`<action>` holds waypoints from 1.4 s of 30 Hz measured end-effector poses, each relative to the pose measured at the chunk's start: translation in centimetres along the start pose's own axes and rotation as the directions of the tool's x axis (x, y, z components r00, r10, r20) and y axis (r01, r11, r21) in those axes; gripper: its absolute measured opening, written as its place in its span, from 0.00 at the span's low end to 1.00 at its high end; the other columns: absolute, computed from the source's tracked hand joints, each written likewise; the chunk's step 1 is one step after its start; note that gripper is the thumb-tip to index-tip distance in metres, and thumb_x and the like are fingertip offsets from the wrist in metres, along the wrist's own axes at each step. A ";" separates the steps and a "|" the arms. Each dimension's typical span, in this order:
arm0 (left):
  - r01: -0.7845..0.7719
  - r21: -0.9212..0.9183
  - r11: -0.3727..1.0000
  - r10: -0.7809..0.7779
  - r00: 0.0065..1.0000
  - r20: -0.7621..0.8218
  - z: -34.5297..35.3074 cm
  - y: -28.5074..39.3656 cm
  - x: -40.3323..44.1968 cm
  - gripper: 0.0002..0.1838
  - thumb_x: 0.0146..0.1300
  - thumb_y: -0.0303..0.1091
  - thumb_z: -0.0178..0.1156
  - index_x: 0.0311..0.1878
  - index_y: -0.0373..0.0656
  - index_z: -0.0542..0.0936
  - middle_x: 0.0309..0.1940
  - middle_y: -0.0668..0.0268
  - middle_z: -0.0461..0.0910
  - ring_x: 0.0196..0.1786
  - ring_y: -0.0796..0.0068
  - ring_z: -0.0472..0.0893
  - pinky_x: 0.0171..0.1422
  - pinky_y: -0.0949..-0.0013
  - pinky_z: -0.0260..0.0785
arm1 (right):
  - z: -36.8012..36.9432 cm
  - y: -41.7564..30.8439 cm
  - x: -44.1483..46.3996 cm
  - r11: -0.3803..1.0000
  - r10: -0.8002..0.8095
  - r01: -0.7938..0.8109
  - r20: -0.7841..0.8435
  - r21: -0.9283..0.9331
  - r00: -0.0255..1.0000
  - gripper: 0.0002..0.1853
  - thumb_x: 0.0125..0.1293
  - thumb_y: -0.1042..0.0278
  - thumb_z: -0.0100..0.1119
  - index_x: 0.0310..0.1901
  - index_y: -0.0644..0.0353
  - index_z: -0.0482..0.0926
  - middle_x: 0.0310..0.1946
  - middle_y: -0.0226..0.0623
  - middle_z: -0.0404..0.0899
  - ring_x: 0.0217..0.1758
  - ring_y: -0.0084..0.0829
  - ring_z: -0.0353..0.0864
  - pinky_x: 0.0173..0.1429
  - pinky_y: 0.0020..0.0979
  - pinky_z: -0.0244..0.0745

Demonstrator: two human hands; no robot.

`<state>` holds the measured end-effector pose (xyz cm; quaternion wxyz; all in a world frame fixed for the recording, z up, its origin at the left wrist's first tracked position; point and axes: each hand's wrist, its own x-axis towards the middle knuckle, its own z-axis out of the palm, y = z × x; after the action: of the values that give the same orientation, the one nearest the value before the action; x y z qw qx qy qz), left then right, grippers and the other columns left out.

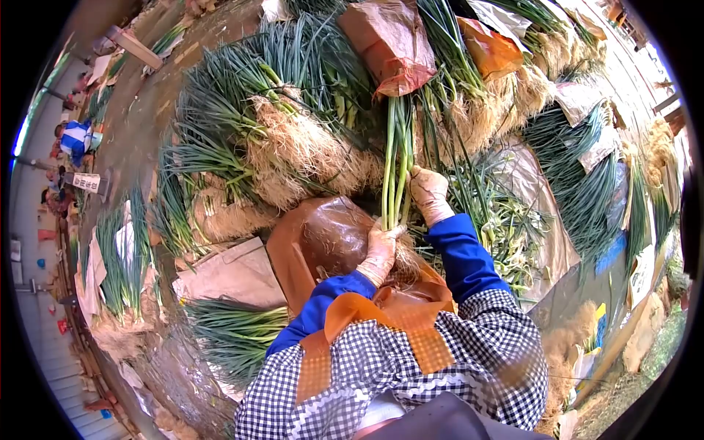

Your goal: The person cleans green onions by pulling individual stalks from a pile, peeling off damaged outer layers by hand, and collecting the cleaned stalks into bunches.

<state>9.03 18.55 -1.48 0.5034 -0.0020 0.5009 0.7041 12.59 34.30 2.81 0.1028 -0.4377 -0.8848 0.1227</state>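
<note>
My left hand [380, 251] is closed around a small bunch of green onions [396, 158] low on their pale stalks, close to the roots. The stalks stand away from me, their leaf ends reaching a reddish-brown sheet. At the right side of the same bunch, my right hand [429, 191] has its fingers curled in against an outer stalk. Stringy roots [407, 270] hang below my left hand, over a brown plastic sheet [293, 238] across my lap. Loose stripped leaves [510, 235] lie to the right of my right hand.
Large root-heavy bundles of green onions [293, 147] are piled in front. Another bundle [242, 326] lies at left beside a tan sheet [235, 279]. More bundles [579, 176] stand at right. An orange bag [490, 50] sits at the back, and people [73, 139] are far left.
</note>
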 end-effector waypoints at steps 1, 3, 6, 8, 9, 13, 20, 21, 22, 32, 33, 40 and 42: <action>0.000 0.039 0.999 0.001 1.000 -0.017 0.2 -0.1 -0.1 0.17 0.50 0.15 0.60 0.45 0.36 0.76 0.38 0.65 0.79 0.39 0.75 0.78 0.46 0.74 0.71 | 0.0 0.0 -0.3 0.999 0.050 -0.051 -0.061 -0.011 0.997 0.14 0.60 0.52 0.52 0.25 0.52 0.76 0.19 0.39 0.78 0.26 0.45 0.79 0.30 0.43 0.72; 0.001 0.106 0.994 0.000 1.000 -0.016 0.3 -0.1 -0.5 0.17 0.50 0.14 0.59 0.45 0.36 0.76 0.39 0.64 0.79 0.40 0.74 0.78 0.48 0.73 0.71 | 0.1 0.2 -1.2 0.998 0.029 -0.036 -0.125 -0.058 0.992 0.15 0.61 0.55 0.51 0.21 0.52 0.74 0.16 0.39 0.76 0.22 0.45 0.78 0.26 0.42 0.71; 0.001 0.026 1.000 0.000 1.000 -0.011 0.3 -0.2 -0.5 0.17 0.51 0.13 0.58 0.46 0.37 0.76 0.39 0.64 0.79 0.41 0.74 0.78 0.47 0.74 0.71 | -0.9 0.3 -2.9 0.995 -0.104 0.102 -0.206 -0.020 0.973 0.15 0.61 0.57 0.52 0.20 0.54 0.71 0.14 0.39 0.74 0.18 0.42 0.77 0.20 0.38 0.68; 0.012 -0.054 0.998 -0.013 1.000 -0.010 -0.1 -0.8 0.0 0.17 0.51 0.13 0.58 0.46 0.37 0.76 0.38 0.64 0.79 0.40 0.74 0.78 0.47 0.75 0.71 | -1.7 0.5 -4.6 0.958 -0.170 0.207 -0.189 0.197 0.967 0.19 0.62 0.54 0.53 0.17 0.54 0.70 0.11 0.41 0.69 0.15 0.41 0.72 0.18 0.37 0.64; 0.018 -0.135 0.991 -0.020 1.000 -0.010 -0.3 -0.9 0.4 0.16 0.52 0.14 0.57 0.46 0.37 0.76 0.38 0.64 0.79 0.40 0.73 0.78 0.47 0.75 0.72 | -2.2 0.7 -6.1 0.908 -0.227 0.271 -0.170 0.318 0.959 0.20 0.62 0.54 0.53 0.16 0.54 0.69 0.10 0.41 0.66 0.14 0.41 0.70 0.18 0.37 0.63; 0.133 -0.169 0.977 -0.124 0.991 0.058 -0.8 -0.1 0.1 0.16 0.51 0.15 0.56 0.45 0.36 0.76 0.34 0.62 0.79 0.32 0.72 0.79 0.37 0.73 0.75 | -10.0 1.8 -12.6 0.769 -0.550 0.347 0.280 0.536 0.787 0.18 0.61 0.60 0.58 0.15 0.56 0.71 0.11 0.38 0.65 0.14 0.37 0.66 0.20 0.31 0.65; 0.239 -0.320 0.917 -0.226 0.971 0.077 0.8 2.9 -1.3 0.09 0.55 0.19 0.54 0.40 0.31 0.76 0.28 0.59 0.78 0.29 0.67 0.79 0.34 0.67 0.75 | -6.9 12.4 -10.7 0.969 -0.244 0.246 0.087 -0.010 0.966 0.13 0.67 0.58 0.50 0.41 0.58 0.80 0.29 0.23 0.79 0.29 0.19 0.76 0.34 0.25 0.73; 0.232 -0.321 0.918 -0.218 0.973 0.079 0.8 3.1 -1.1 0.09 0.55 0.19 0.54 0.40 0.31 0.76 0.28 0.59 0.78 0.29 0.67 0.79 0.34 0.67 0.75 | -6.5 9.4 -9.4 0.801 -0.130 -0.072 0.291 0.594 0.948 0.17 0.69 0.55 0.46 0.46 0.58 0.77 0.29 0.25 0.75 0.30 0.20 0.75 0.35 0.25 0.73; 0.321 -0.392 0.862 -0.291 0.947 0.136 -0.1 2.2 -0.8 0.08 0.57 0.21 0.54 0.41 0.30 0.76 0.28 0.58 0.78 0.28 0.67 0.79 0.33 0.67 0.75 | -6.1 6.4 -7.9 0.271 -0.009 -0.459 0.479 0.846 0.878 0.20 0.71 0.53 0.43 0.51 0.59 0.75 0.28 0.27 0.72 0.30 0.21 0.75 0.36 0.25 0.73; 0.535 -0.533 0.656 -0.346 0.840 0.418 -2.5 1.9 -0.2 0.14 0.66 0.35 0.51 0.41 0.30 0.74 0.24 0.62 0.75 0.24 0.70 0.75 0.29 0.70 0.71 | 0.0 -4.1 -5.5 -0.552 -0.046 -0.430 0.489 0.714 0.871 0.17 0.65 0.45 0.49 0.33 0.51 0.73 0.13 0.18 0.58 0.14 0.13 0.56 0.17 0.17 0.52; 0.581 -0.542 0.608 -0.355 0.809 0.469 -2.1 2.2 -0.4 0.14 0.66 0.36 0.51 0.41 0.31 0.74 0.24 0.63 0.75 0.23 0.71 0.75 0.28 0.71 0.71 | -0.2 -4.3 -5.9 -0.643 -0.113 -0.448 0.501 0.621 0.858 0.18 0.64 0.43 0.50 0.33 0.50 0.72 0.13 0.18 0.57 0.13 0.13 0.56 0.16 0.18 0.52; 0.389 -0.439 0.810 -0.296 0.917 0.267 -1.0 2.8 -1.7 0.11 0.65 0.32 0.52 0.43 0.32 0.74 0.26 0.62 0.75 0.22 0.72 0.74 0.25 0.71 0.70 | -1.5 -2.6 -5.5 0.121 -0.055 -0.073 0.080 0.990 0.995 0.10 0.64 0.58 0.52 0.37 0.55 0.75 0.18 0.21 0.66 0.19 0.16 0.66 0.24 0.19 0.62; 0.328 -0.422 0.845 -0.225 0.934 0.276 -0.6 3.3 -2.1 0.09 0.64 0.29 0.53 0.44 0.33 0.74 0.26 0.61 0.76 0.23 0.71 0.74 0.26 0.71 0.70 | 0.1 -1.4 -5.6 0.264 -0.017 -0.122 0.131 0.957 0.991 0.09 0.62 0.63 0.54 0.38 0.58 0.76 0.20 0.23 0.70 0.23 0.20 0.72 0.30 0.23 0.68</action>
<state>7.43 16.70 1.64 0.6363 -0.1178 0.2559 0.7181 14.85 29.00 2.69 0.2920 -0.3070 -0.6187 0.6616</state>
